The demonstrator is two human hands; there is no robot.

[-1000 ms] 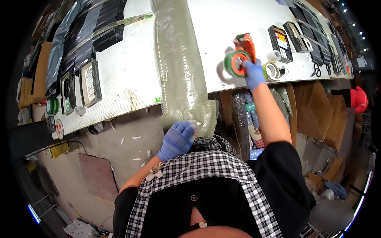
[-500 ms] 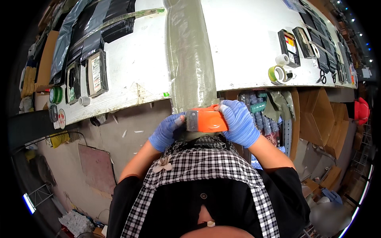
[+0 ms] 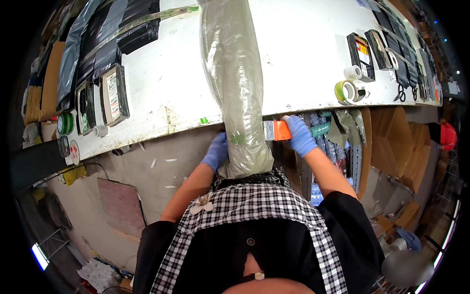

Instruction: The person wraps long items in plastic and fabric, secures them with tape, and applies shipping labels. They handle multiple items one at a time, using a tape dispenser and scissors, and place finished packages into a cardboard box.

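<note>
A long bundle (image 3: 235, 93) wrapped in clear, greenish plastic is lying across the white desk (image 3: 303, 44), its near end hanging over the desk's front edge toward the person's chest. The left hand (image 3: 217, 151), in a blue glove, is pressing against the left side of that overhanging end, with its fingers curling around the wrap from below. The right hand (image 3: 299, 135), also gloved in blue, is clenching an orange tape dispenser (image 3: 277, 131) just beside the bundle's right side, at the level of the desk's edge; the dispenser's grey front end is sitting close against the plastic, though whether it is touching cannot be told. A small green patch is showing on the wrap near that spot.

Farther right on the desk, a roll of green tape (image 3: 345, 91) and a smaller white roll (image 3: 352, 72) are lying near a few flat packaged items (image 3: 361, 56) and a pair of scissors (image 3: 401, 91). To the left, more flat packages (image 3: 115, 93) and dark plastic bags (image 3: 120, 27) are resting on the desk. Cardboard boxes (image 3: 391, 142) are standing under the desk on the right.
</note>
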